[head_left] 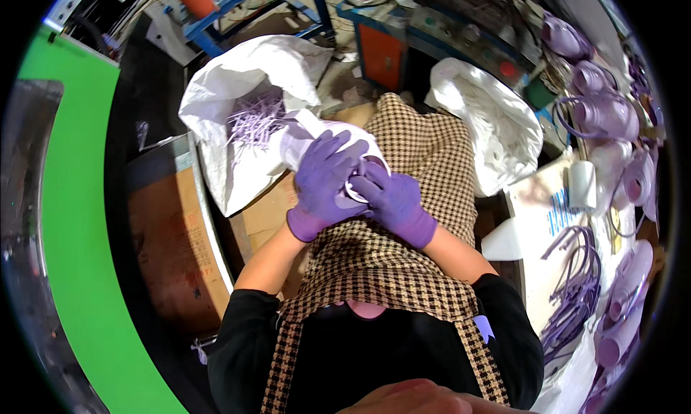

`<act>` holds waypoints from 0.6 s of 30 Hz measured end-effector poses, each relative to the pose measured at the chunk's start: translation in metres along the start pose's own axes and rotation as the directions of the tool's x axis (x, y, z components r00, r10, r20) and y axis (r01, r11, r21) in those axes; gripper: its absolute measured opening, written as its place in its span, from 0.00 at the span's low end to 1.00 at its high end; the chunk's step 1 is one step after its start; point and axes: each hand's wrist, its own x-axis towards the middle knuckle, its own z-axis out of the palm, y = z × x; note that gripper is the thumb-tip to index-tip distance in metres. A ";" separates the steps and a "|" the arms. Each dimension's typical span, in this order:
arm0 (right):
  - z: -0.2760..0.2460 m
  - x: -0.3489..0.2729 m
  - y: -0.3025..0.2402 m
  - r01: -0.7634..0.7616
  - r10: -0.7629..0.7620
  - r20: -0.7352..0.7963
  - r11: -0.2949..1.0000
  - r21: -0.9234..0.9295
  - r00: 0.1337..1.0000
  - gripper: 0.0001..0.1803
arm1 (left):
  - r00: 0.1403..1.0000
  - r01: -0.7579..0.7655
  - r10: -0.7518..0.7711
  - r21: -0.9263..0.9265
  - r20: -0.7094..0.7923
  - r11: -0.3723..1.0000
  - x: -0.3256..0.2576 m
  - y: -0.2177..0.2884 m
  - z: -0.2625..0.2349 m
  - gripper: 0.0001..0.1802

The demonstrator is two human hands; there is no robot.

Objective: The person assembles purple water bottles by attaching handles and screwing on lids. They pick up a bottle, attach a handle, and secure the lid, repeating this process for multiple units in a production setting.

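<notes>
Over my lap, both hands hold a pale lilac, hollow plastic piece (294, 146) with a round, white-looking rim. My gloved left hand (324, 178) lies across its side, fingers wrapped over the surface and thumb towards the rim. At the round opening, my gloved right hand (397, 204) grips the edge with curled fingers; whatever its fingertips touch inside is hidden. Just beyond my left hand, a white sack (216, 90) stands with its mouth spread, holding many thin lilac strips (258, 117). A checked apron (425, 148) covers my lap beneath the piece.
Another white sack (497, 119) stands ahead on the right. Along the right side, a pale bench (536, 220) carries lilac plastic parts (608, 115), a white cylinder (581, 185) and purple strips (576, 292). Cardboard (176, 230) lies left; an orange-fronted cabinet (380, 58) stands ahead.
</notes>
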 end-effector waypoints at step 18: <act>-0.104 -0.045 0.219 -0.510 0.499 -0.112 0.850 -0.128 0.859 0.12 | 0.907 0.301 -0.282 0.012 -0.312 0.954 -0.002 -0.115 -0.085 0.47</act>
